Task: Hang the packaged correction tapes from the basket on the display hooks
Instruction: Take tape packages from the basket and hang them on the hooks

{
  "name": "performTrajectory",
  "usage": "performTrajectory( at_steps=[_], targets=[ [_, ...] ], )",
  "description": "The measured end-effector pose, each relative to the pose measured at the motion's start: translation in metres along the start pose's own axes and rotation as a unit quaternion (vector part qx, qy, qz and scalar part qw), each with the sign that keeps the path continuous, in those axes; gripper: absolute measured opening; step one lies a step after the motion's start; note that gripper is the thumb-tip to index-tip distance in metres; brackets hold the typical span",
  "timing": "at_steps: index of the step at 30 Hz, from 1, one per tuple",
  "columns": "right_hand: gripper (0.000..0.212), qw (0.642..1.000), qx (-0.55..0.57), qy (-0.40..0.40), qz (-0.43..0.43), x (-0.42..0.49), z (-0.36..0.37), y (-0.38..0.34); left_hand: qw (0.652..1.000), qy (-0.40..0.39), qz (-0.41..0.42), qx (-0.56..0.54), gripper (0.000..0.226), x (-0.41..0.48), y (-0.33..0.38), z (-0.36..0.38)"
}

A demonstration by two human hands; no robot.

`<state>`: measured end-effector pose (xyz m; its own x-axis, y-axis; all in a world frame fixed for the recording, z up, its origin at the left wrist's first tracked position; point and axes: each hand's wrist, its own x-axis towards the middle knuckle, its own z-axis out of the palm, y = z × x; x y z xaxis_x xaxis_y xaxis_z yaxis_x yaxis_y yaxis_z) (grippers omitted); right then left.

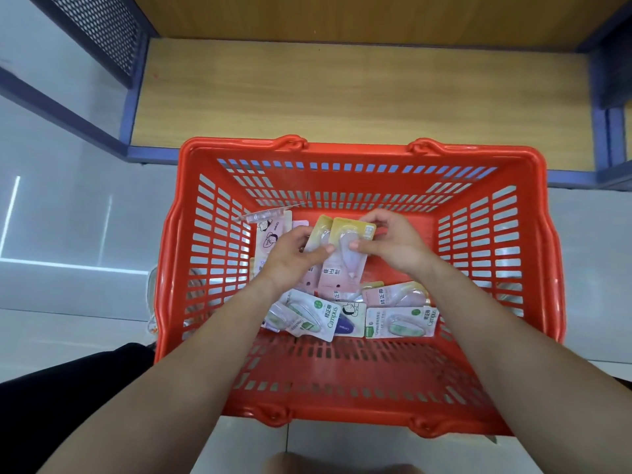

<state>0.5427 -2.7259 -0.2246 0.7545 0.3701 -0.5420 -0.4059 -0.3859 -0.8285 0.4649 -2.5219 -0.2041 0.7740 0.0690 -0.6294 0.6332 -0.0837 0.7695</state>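
The red basket (355, 148) sits before a low wooden shelf (342, 97). Inside it, the left hand (294, 258) pinches one yellow-and-pink correction tape pack (319, 234). The right hand (393, 244) pinches an overlapping second pack (345, 265). Both are held above the loose packs (318, 316) on the basket floor.

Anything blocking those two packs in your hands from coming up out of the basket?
Nothing visible. The left hand and right hand pinch the two yellow-pink packs above the loose packs; the basket is open on top. The hooks are out of view.
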Motion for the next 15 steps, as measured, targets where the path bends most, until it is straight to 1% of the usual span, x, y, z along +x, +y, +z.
performTrajectory(
  at_steps=[3, 5, 8, 11, 13, 15],
  targets=[
    [0.037, 1.000, 0.030, 0.007, -0.001, -0.004, 0.008, -0.003, 1.000, -0.006, -0.003, -0.009, 0.035, -0.001, 0.001, 0.007],
    [0.044, 1.000, 0.020, 0.012, -0.009, -0.002, 0.011, 0.000, 1.000, -0.007, -0.005, -0.014, 0.040, -0.001, 0.000, 0.009],
    [0.056, 0.999, -0.004, -0.032, 0.005, -0.001, 0.008, -0.003, 1.000, -0.016, -0.018, -0.016, 0.041, -0.001, 0.000, 0.008],
    [0.047, 0.997, -0.021, -0.072, 0.013, -0.003, 0.003, -0.007, 0.999, -0.024, -0.027, -0.004, 0.043, -0.001, 0.002, 0.007],
    [0.041, 0.997, -0.015, -0.068, 0.022, -0.005, -0.001, -0.009, 0.998, -0.033, -0.044, 0.008, 0.045, 0.000, 0.000, 0.006],
    [0.037, 0.998, -0.001, -0.050, 0.028, -0.006, -0.004, -0.007, 0.996, -0.048, -0.066, 0.021, 0.055, 0.000, -0.002, 0.001]
  ],
)
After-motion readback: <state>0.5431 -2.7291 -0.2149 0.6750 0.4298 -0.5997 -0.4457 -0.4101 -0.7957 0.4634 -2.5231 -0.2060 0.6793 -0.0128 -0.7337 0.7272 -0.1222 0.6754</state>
